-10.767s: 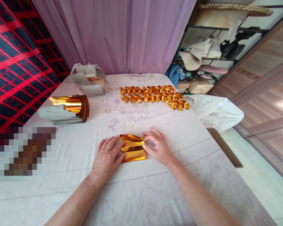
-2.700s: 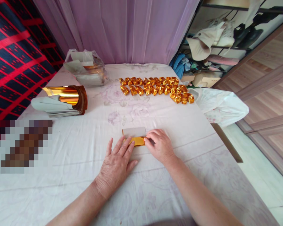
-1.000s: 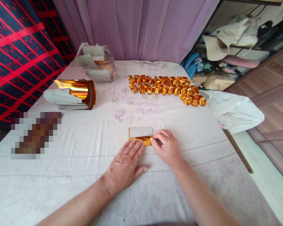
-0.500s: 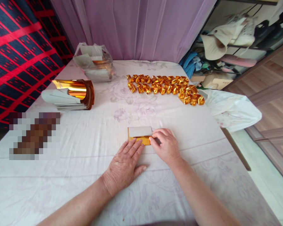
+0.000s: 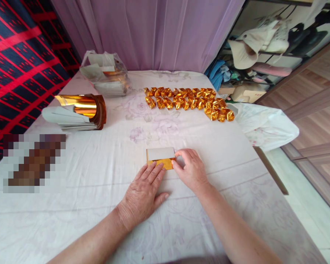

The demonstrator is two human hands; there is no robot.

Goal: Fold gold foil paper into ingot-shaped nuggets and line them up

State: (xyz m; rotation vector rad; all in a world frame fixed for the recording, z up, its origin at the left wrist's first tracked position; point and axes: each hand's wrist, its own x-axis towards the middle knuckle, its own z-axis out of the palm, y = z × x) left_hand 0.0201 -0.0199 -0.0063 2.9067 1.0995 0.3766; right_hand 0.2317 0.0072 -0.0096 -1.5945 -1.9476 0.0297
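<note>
We press one folded gold paper (image 5: 160,158) near the table's (image 5: 99,205) front edge, its long axis running left to right. Our left hand (image 5: 143,190) lies flat, fingers spread on its near edge; our right hand (image 5: 191,170) pinches its right end.

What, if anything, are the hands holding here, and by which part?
The folded gold paper is pinned to the table, not lifted: left hand fingers on its near edge, right hand fingers at its right end.

bright even daylight, sharp centre, edges wide-angle warped
</note>
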